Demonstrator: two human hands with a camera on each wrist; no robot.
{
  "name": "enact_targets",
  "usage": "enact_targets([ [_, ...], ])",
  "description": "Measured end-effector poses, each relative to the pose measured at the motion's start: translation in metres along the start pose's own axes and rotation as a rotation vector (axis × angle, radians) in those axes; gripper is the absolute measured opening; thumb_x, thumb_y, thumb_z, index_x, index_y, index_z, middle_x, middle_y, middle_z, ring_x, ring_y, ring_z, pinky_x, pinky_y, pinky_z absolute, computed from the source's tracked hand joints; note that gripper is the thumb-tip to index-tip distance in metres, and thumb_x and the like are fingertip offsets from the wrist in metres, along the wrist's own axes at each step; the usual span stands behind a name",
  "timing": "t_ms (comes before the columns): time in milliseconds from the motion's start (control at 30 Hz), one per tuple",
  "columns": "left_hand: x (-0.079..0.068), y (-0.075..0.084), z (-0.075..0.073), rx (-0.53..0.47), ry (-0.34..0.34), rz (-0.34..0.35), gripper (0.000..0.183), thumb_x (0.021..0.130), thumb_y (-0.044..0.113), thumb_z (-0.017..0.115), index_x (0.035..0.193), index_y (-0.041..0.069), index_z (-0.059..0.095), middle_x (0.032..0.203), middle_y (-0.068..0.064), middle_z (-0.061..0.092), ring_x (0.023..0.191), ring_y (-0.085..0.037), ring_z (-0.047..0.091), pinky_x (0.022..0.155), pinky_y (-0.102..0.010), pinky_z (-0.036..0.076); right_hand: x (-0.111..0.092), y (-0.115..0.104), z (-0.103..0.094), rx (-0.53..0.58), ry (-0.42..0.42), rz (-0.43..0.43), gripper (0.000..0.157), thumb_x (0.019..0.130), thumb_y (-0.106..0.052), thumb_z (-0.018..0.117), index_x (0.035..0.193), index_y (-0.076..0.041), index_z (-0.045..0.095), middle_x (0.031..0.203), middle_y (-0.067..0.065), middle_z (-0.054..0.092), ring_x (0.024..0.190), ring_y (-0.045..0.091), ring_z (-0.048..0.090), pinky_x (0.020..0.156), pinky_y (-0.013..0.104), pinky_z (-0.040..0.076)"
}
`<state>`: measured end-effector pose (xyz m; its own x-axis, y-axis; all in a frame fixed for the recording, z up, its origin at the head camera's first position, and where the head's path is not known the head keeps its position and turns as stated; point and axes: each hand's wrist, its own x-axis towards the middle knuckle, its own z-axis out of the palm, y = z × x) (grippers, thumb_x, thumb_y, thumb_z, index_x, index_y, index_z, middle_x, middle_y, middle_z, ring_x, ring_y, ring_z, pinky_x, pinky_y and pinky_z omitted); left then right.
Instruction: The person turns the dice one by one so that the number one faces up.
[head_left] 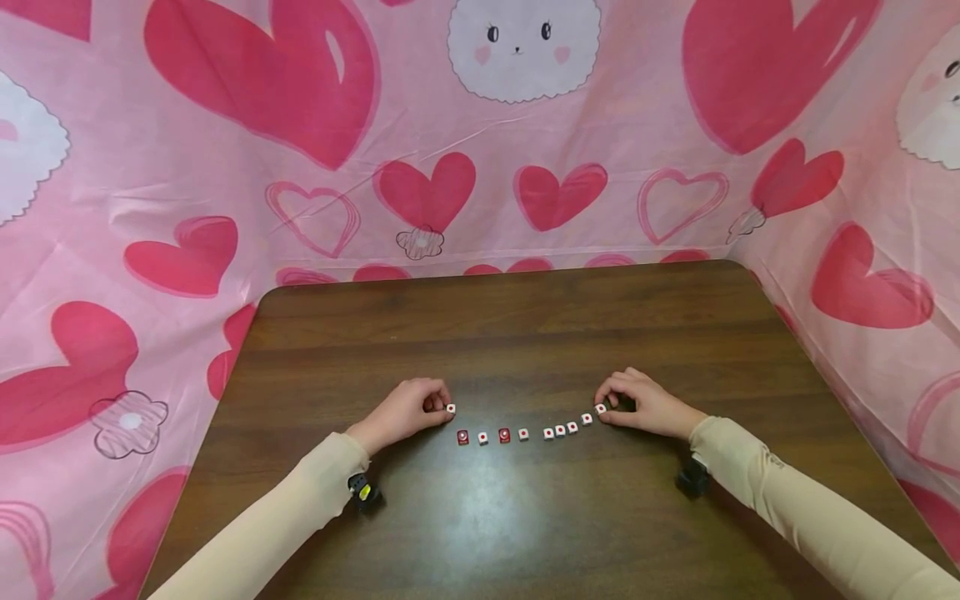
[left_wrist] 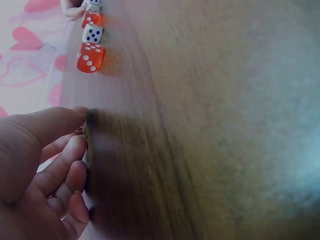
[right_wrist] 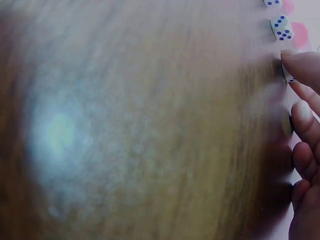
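Note:
At the left end of a row of dice, my left hand point(head_left: 411, 408) pinches a white die point(head_left: 451, 409) between thumb and fingers, low at the tabletop. In the left wrist view, the thumb and fingers mostly cover it. My right hand point(head_left: 647, 402) pinches another white die point(head_left: 601, 409) at the row's right end; a sliver of that die point(right_wrist: 287, 75) shows in the right wrist view. Between the hands lie a red die point(head_left: 462, 437), a white die point(head_left: 483, 437), a second red die point(head_left: 504, 435) and several more white dice point(head_left: 560, 431), curving up toward the right.
The brown wooden table point(head_left: 480, 333) has rounded far corners. A pink cloth point(head_left: 495, 133) printed with hearts hangs behind it and along both sides. Dark devices are strapped at the left wrist point(head_left: 365, 493) and the right wrist point(head_left: 692, 478).

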<state>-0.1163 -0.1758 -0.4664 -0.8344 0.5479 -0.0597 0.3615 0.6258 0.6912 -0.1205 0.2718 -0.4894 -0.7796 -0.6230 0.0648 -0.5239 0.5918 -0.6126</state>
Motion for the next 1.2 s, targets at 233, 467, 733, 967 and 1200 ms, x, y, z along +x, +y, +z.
enact_targets([
  [233,-0.010,0.002,0.000,0.023,-0.028,-0.002,0.013,0.091,0.017,0.082,0.093,0.017,0.069,0.081,0.010,0.061,0.076,-0.008,0.055,0.072,-0.026,0.049,0.000,0.000,0.000,0.008,-0.004,0.008,0.019,0.091,-0.027,0.082,0.102,-0.030,0.067,0.085,-0.017,0.051,0.083,0.007,0.038,0.075,0.027,0.031],
  [467,-0.017,0.004,-0.003,0.048,-0.056,0.026,0.014,0.090,0.018,0.083,0.093,0.016,0.070,0.081,0.011,0.061,0.077,-0.010,0.057,0.073,-0.026,0.049,-0.001,0.001,0.000,0.001,0.010,-0.009,0.021,0.090,-0.025,0.083,0.102,-0.031,0.066,0.086,-0.017,0.051,0.083,0.007,0.038,0.074,0.027,0.031],
  [733,-0.023,0.006,-0.005,0.076,-0.093,0.029,0.013,0.091,0.020,0.083,0.095,0.019,0.070,0.081,0.013,0.059,0.079,-0.008,0.055,0.074,-0.028,0.047,-0.001,0.002,0.000,0.001,0.020,-0.025,0.023,0.090,-0.023,0.084,0.102,-0.031,0.066,0.086,-0.017,0.051,0.082,0.006,0.038,0.074,0.026,0.030],
  [967,-0.028,0.005,-0.004,0.086,-0.107,0.025,0.014,0.091,0.022,0.083,0.095,0.020,0.069,0.082,0.013,0.058,0.081,-0.008,0.054,0.076,-0.029,0.045,0.000,0.003,0.001,0.004,0.020,-0.029,0.022,0.090,-0.023,0.084,0.102,-0.031,0.067,0.085,-0.017,0.051,0.082,0.006,0.038,0.074,0.026,0.030],
  [1200,-0.029,0.005,-0.004,0.100,-0.105,0.021,0.016,0.090,0.024,0.083,0.095,0.020,0.069,0.082,0.012,0.058,0.081,-0.009,0.052,0.075,-0.029,0.044,0.002,0.001,0.000,0.015,-0.004,-0.006,0.019,0.092,-0.026,0.082,0.102,-0.031,0.067,0.086,-0.017,0.051,0.084,0.007,0.038,0.075,0.028,0.029],
])
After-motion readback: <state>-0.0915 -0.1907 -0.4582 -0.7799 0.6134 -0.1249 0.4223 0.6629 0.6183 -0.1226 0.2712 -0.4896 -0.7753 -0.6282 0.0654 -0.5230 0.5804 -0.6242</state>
